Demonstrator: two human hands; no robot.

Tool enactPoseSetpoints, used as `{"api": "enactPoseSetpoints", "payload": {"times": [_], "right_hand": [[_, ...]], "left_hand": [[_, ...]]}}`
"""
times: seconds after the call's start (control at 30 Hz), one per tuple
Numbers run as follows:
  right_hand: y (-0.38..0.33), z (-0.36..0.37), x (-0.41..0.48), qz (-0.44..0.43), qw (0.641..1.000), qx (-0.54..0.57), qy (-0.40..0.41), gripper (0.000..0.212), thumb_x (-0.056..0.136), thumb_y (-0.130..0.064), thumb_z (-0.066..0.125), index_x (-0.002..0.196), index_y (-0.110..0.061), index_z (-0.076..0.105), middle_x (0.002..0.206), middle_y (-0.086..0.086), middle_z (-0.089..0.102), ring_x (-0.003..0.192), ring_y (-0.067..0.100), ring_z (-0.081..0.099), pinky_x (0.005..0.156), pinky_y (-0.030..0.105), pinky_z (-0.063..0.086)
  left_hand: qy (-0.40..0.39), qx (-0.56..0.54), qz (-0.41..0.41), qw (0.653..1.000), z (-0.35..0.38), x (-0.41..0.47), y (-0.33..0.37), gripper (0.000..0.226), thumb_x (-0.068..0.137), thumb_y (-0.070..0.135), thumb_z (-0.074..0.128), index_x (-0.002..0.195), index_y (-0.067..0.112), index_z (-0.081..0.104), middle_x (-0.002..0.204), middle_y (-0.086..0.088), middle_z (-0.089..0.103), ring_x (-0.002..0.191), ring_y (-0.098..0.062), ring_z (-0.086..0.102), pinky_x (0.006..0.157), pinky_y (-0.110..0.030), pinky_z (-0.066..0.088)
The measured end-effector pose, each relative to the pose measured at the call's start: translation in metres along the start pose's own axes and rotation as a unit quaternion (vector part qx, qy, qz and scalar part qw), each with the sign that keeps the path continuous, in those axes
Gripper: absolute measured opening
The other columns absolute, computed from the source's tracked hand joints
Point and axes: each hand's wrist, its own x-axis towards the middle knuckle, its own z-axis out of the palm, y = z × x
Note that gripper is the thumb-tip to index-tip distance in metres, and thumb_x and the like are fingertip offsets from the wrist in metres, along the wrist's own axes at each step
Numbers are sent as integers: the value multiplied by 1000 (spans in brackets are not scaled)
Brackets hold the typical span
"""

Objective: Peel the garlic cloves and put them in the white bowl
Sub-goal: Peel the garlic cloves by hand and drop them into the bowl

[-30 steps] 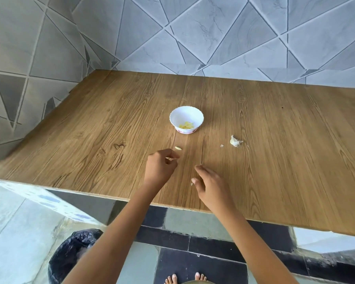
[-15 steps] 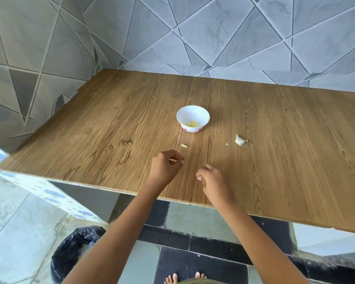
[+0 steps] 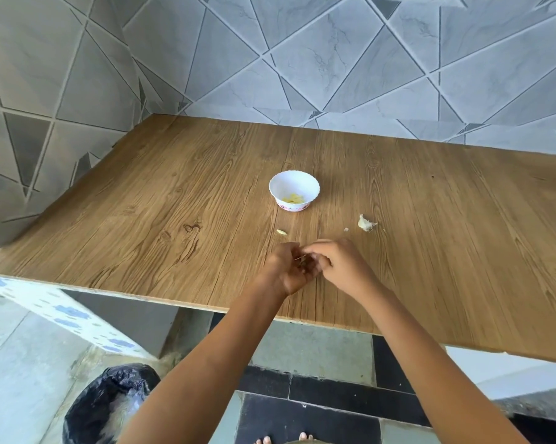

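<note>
left hand (image 3: 284,270) + right hand (image 3: 342,267): fingers curled, pinching tiny clove (image 3: 302,259) between them — mostly hidden | over table (image 3: 174,219) front, short of bowl (image 3: 294,178) | likely light, firm, slick once bare; skin papery — nip at tip

Bright, even daylight; the small white scalloped bowl (image 3: 294,185) casts only a faint shadow on the brown wood-grain tabletop (image 3: 446,251); wide-angle distortion bends the grey marbled triangular wall tiles (image 3: 334,52) toward the edges.
</note>
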Motion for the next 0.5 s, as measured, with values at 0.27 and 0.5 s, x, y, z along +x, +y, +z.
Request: {"api": "enactPoseSetpoints", "payload": {"times": [0.27, 0.5], "right_hand": [[4, 4, -3, -4, 992, -19, 126, 14, 73, 4, 71, 76, -9, 68, 75, -1, 68, 66, 11, 61, 59, 27, 53], [52, -17, 7, 163, 979, -37, 114, 20, 85, 10, 55, 97, 4, 70, 91, 14, 71, 84, 24, 67, 80, 31, 53]], "left_hand": [[-34, 19, -11, 999, 5, -1, -12, 28, 96, 7, 34, 78, 1, 55, 71, -11, 56, 68, -19, 53, 65, -28, 46], [-13, -3, 15, 1000, -5, 6, 0, 29, 98, 9, 36, 79, 1, 56, 76, -12, 56, 68, -19, 54, 52, -24, 52]]}}
